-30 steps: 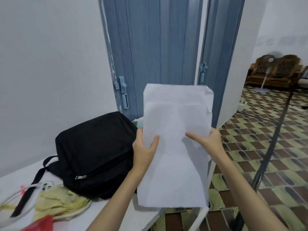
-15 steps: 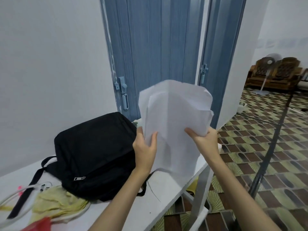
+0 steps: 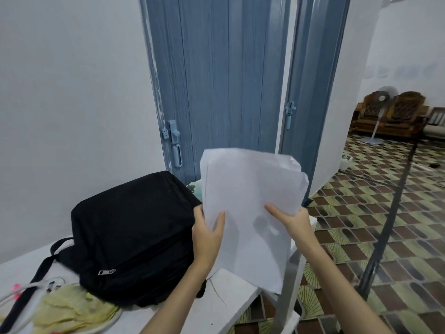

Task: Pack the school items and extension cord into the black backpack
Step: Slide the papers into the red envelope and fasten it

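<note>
A stack of white paper sheets (image 3: 250, 203) is held upright above the table's right end. My left hand (image 3: 207, 233) grips its left edge with the thumb on the front. My right hand (image 3: 292, 221) grips the right edge, thumb lying across the front. The black backpack (image 3: 134, 235) lies on the white table (image 3: 228, 292) just left of the sheets, zipped as far as I can see, with a silver zipper pull facing me. A white cord (image 3: 16, 295) curves at the table's left edge.
A yellow crumpled cloth (image 3: 69, 312) lies in front of the backpack. Blue folding doors (image 3: 216, 80) stand behind the table. To the right, patterned floor tiles (image 3: 397, 225) lead toward a wooden sofa and a standing fan (image 3: 380, 112). A dark pole (image 3: 390, 213) slants across the floor.
The sheets bent and came lower, then straightened again. Both hands shifted down and slightly left with them, closer to the backpack.
</note>
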Tool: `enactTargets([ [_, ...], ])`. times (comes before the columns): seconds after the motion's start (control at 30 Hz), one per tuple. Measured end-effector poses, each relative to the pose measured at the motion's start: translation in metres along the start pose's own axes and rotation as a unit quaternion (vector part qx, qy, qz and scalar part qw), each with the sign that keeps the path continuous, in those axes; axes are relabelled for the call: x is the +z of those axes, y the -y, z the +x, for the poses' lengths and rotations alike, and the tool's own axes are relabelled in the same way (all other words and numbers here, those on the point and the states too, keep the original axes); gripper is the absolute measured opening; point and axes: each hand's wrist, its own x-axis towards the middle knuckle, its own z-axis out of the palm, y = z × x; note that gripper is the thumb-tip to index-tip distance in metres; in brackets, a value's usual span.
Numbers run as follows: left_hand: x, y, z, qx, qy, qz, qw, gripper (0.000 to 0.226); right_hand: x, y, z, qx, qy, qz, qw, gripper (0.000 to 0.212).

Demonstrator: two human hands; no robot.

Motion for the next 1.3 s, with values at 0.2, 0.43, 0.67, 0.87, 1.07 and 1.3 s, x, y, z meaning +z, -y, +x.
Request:
enactTargets([
  [0.2,-0.012,-0.003,0.014,0.006,0.019,0.023,1.0,0.011,0.008,0.016,0.006,-0.014,0.003,-0.064,0.998,0.022],
  [0.43,-0.085,-0.039,0.034,-0.015,0.031,-0.008,0.999,0.014,0.071,0.048,0.003,-0.034,0.047,-0.057,0.997,0.019],
  [0.67,-0.193,-0.045,0.017,-0.048,-0.059,0.071,0.995,0.015,0.173,0.03,-0.034,-0.014,0.124,-0.037,0.992,0.015],
  [0.87,-0.301,-0.047,-0.015,-0.083,-0.159,0.171,0.969,0.018,0.265,0.019,-0.087,-0.026,0.243,-0.031,0.969,0.012],
  [1.07,-0.406,-0.079,-0.072,-0.222,-0.068,0.204,0.951,0.02,0.333,0.014,-0.121,-0.074,0.271,-0.027,0.959,0.029],
  [1.3,-0.488,-0.074,-0.135,-0.468,0.246,0.308,0.791,0.016,0.38,0.014,-0.145,-0.136,0.281,-0.031,0.949,0.033],
])
